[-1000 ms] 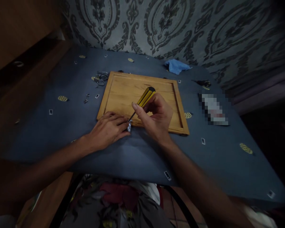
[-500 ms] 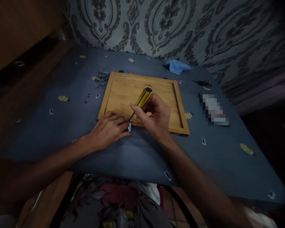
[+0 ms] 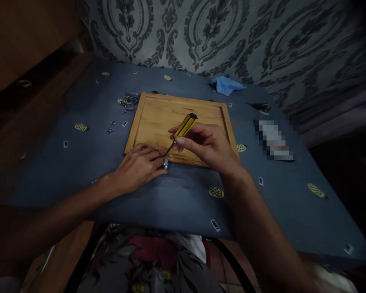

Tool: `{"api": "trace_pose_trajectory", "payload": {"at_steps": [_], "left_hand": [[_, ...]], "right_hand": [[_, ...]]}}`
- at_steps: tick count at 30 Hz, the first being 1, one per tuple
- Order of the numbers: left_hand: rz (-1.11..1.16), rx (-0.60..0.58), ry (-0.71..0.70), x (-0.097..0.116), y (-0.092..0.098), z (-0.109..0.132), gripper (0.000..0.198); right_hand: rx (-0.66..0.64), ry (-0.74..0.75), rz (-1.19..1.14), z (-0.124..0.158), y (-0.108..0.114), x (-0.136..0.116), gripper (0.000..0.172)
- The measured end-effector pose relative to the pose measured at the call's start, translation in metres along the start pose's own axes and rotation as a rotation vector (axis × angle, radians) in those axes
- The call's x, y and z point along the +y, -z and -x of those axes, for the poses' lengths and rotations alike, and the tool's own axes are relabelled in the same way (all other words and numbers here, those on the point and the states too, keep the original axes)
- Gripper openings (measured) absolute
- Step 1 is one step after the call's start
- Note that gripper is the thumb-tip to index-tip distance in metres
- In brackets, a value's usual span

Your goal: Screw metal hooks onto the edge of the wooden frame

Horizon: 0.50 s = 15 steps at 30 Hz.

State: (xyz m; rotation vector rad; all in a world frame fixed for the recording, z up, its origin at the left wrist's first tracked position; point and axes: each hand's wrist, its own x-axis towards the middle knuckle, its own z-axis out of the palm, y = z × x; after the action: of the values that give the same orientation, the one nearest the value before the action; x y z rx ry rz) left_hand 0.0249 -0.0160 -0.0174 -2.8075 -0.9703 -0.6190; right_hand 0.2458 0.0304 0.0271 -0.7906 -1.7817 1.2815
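Note:
A wooden board (image 3: 158, 118) with a raised rim lies on the blue cloth-covered table (image 3: 177, 195). My right hand (image 3: 207, 146) grips a yellow-and-black screwdriver (image 3: 184, 126), whose tip points down at the board's near edge. My left hand (image 3: 138, 167) rests on the table with its fingers closed on a small metal fitting (image 3: 166, 163) pressed against that edge, right under the screwdriver tip. A row of small holes runs along the board's near side.
Loose screws (image 3: 111, 126) and a pile of metal hooks (image 3: 130, 99) lie left of the board. A blue rag (image 3: 227, 85) sits at the back, a dark small tool (image 3: 260, 107) and a blurred-out object to the right. Patterned wallpaper stands behind the table.
My right wrist has swung out to the right and the hand has turned on the screwdriver handle. The left hand and the fitting have stayed put.

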Motion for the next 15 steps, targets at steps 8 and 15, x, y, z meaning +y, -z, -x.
{"api": "trace_pose_trajectory", "payload": {"at_steps": [8,15], "left_hand": [[-0.026,0.024,-0.006,0.001,0.000,-0.001,0.031],[-0.045,0.013,0.004,0.001,0.000,0.000,0.031]], "right_hand": [[0.078,0.107,0.175,0.000,-0.006,0.004,0.042],[0.185,0.163,0.416,0.001,-0.011,0.007,0.048]]}}
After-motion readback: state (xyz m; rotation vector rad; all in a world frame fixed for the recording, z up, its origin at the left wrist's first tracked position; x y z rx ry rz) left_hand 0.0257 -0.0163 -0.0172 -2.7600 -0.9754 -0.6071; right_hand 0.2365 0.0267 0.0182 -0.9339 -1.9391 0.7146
